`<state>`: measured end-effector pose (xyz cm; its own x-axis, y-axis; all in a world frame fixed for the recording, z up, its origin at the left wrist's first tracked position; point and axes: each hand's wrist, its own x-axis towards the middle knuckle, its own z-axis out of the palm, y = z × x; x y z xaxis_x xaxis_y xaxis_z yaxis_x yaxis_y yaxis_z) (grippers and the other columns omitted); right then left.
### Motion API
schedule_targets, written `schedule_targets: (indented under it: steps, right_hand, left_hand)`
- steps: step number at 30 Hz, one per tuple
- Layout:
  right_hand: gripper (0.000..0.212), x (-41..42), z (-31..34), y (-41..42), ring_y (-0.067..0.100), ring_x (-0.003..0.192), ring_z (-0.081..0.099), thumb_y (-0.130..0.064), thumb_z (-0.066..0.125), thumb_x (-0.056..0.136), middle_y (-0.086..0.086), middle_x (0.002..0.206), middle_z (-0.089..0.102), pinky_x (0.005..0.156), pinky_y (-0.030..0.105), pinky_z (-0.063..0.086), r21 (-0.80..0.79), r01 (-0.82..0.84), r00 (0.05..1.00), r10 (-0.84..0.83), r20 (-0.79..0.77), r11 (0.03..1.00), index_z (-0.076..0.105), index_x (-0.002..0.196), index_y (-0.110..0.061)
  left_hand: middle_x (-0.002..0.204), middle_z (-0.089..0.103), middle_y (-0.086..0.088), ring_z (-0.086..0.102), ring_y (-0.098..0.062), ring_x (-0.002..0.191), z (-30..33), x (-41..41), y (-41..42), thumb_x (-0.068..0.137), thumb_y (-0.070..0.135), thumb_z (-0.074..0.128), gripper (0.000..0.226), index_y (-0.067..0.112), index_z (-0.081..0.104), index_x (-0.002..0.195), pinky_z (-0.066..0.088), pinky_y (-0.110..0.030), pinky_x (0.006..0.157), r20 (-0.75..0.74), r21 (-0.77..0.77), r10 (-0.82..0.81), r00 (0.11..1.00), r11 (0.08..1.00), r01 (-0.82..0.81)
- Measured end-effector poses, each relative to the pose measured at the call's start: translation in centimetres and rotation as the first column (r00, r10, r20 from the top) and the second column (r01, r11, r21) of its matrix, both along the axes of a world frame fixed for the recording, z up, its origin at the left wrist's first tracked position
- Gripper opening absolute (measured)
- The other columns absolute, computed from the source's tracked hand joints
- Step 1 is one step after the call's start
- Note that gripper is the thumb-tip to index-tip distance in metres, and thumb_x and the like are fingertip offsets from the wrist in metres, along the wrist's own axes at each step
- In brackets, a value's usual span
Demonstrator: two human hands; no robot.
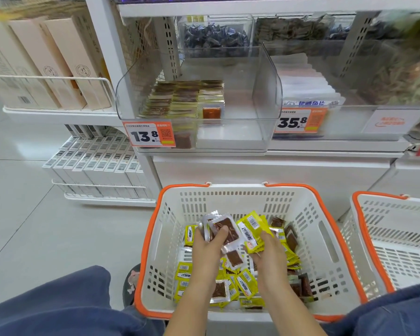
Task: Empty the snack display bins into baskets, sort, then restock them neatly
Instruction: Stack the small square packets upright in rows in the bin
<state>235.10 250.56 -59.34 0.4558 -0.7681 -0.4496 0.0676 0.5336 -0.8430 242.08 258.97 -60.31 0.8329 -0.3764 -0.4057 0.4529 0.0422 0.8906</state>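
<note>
Fingers (222, 232) of left hand (207, 241) curl round a stack of clear-window snack packets (224, 230) w/ brown contents; right hand (268, 246) pinches yellow barcode packets (251, 235). Both at lower centre, inside white basket (325, 229) w/ orange rim, over loose yellow/brown packets. Clear bin (267, 93), upper centre, part-filled w/ neat rows.

Pale tiled floor (34, 226), two orange-rimmed baskets (337, 238) on it, shelf (325, 146) bearing clear bins (264, 132), apparently plastic.
</note>
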Motion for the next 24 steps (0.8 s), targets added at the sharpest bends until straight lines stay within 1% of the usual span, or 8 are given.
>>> schedule_targets:
  steps: [2, 4, 8, 12, 16, 18, 20, 24]
  right_hand:
    - [0.029, -0.5, -0.1, -0.1, -0.001, 0.104, 0.055, -0.015, 0.046, 0.101, -0.013, 0.115, 0.059, 0.091, 0.02, 0.044, -0.304, -0.027, 0.998, 0.01, -0.057, 0.952, 0.055, 0.128, -0.021]
    - [0.034, -0.7, -0.4, 0.2, -0.022, 0.104, 0.05, -0.013, 0.052, 0.098, -0.026, 0.117, 0.056, 0.086, 0.002, 0.039, -0.558, -0.18, 0.982, 0.114, -0.152, 0.81, 0.054, 0.128, -0.028]
    - [0.048, -0.6, -1.8, 1.1, -0.006, 0.116, 0.053, -0.015, 0.065, 0.09, -0.022, 0.128, 0.054, 0.094, 0.008, 0.041, -0.657, -0.476, 0.878, 0.269, -0.397, 0.584, 0.052, 0.133, -0.032]
    - [0.054, -0.6, -1.3, 1.6, -0.025, 0.126, 0.028, -0.054, 0.059, 0.085, -0.037, 0.136, 0.033, 0.105, 0.003, 0.023, -0.654, -0.568, 0.821, 0.397, -0.41, 0.501, 0.037, 0.133, -0.046]
    - [0.034, -0.3, -1.1, 1.5, -0.008, 0.124, 0.048, -0.024, 0.055, 0.097, -0.023, 0.133, 0.053, 0.103, 0.019, 0.042, -0.52, -0.409, 0.91, 0.375, -0.174, 0.75, 0.052, 0.125, -0.044]
    - [0.042, -0.3, -1.0, 1.0, -0.003, 0.119, 0.053, -0.012, 0.061, 0.093, -0.019, 0.13, 0.058, 0.098, 0.023, 0.047, -0.5, -0.374, 0.926, 0.339, -0.165, 0.781, 0.055, 0.125, -0.04]
    - [0.038, -0.3, -0.4, 0.4, -0.012, 0.109, 0.055, -0.01, 0.065, 0.09, -0.023, 0.119, 0.061, 0.092, 0.013, 0.047, -0.467, -0.371, 0.928, 0.342, -0.15, 0.803, 0.062, 0.117, -0.035]
    - [0.028, -0.4, -0.1, -0.3, -0.001, 0.104, 0.063, -0.006, 0.051, 0.097, -0.014, 0.105, 0.072, 0.082, 0.011, 0.05, -0.34, -0.341, 0.938, 0.343, -0.057, 0.877, 0.072, 0.106, -0.022]
  left_hand:
    - [0.128, 0.061, -0.006, 0.063, -0.019, 0.11, -0.3, 0.7, 0.4, 0.091, 0.017, 0.066, 0.053, 0.019, 0.044, 0.139, 0.057, -0.031, 0.075, -0.049, 0.034, -0.013, 0.999, 0.999, 0.014]
    - [0.123, 0.064, -0.008, 0.065, -0.019, 0.104, -0.4, 0.8, 0.6, 0.091, 0.015, 0.064, 0.05, 0.016, 0.045, 0.137, 0.057, -0.032, 0.072, -0.091, 0.038, -0.049, 0.995, 0.998, 0.052]
    - [0.11, 0.07, -0.014, 0.073, -0.022, 0.085, 0.5, 0.2, 0.4, 0.095, 0.02, 0.059, 0.032, 0.009, 0.055, 0.125, 0.059, -0.032, 0.067, -0.147, -0.082, -0.117, 0.982, 0.991, 0.105]
    - [0.112, 0.072, -0.006, 0.07, -0.02, 0.099, 1.2, 0.4, 0.7, 0.093, 0.037, 0.057, 0.04, 0.014, 0.059, 0.125, 0.057, -0.027, 0.068, -0.145, -0.14, -0.135, 0.98, 0.983, 0.114]
    - [0.11, 0.072, -0.004, 0.07, -0.018, 0.099, 1.5, 0.1, 1.0, 0.085, 0.028, 0.067, 0.037, 0.016, 0.061, 0.119, 0.057, -0.03, 0.073, -0.043, -0.146, -0.179, 0.983, 0.974, 0.171]
    - [0.102, 0.074, 0.005, 0.071, -0.017, 0.095, 1.5, 0.0, 1.0, 0.088, 0.016, 0.067, 0.028, 0.019, 0.061, 0.115, 0.057, -0.031, 0.074, -0.02, -0.147, -0.212, 0.977, 0.967, 0.206]
    - [0.096, 0.074, 0.01, 0.071, -0.016, 0.093, 1.5, 0.0, 1.0, 0.089, 0.014, 0.066, 0.029, 0.018, 0.06, 0.117, 0.057, -0.03, 0.073, -0.014, -0.147, -0.214, 0.977, 0.967, 0.209]
    - [0.108, 0.072, -0.006, 0.07, -0.023, 0.099, 1.3, -0.2, 0.7, 0.084, 0.016, 0.071, 0.036, 0.014, 0.06, 0.118, 0.057, -0.028, 0.07, 0.007, -0.153, -0.189, 0.982, 0.97, 0.188]
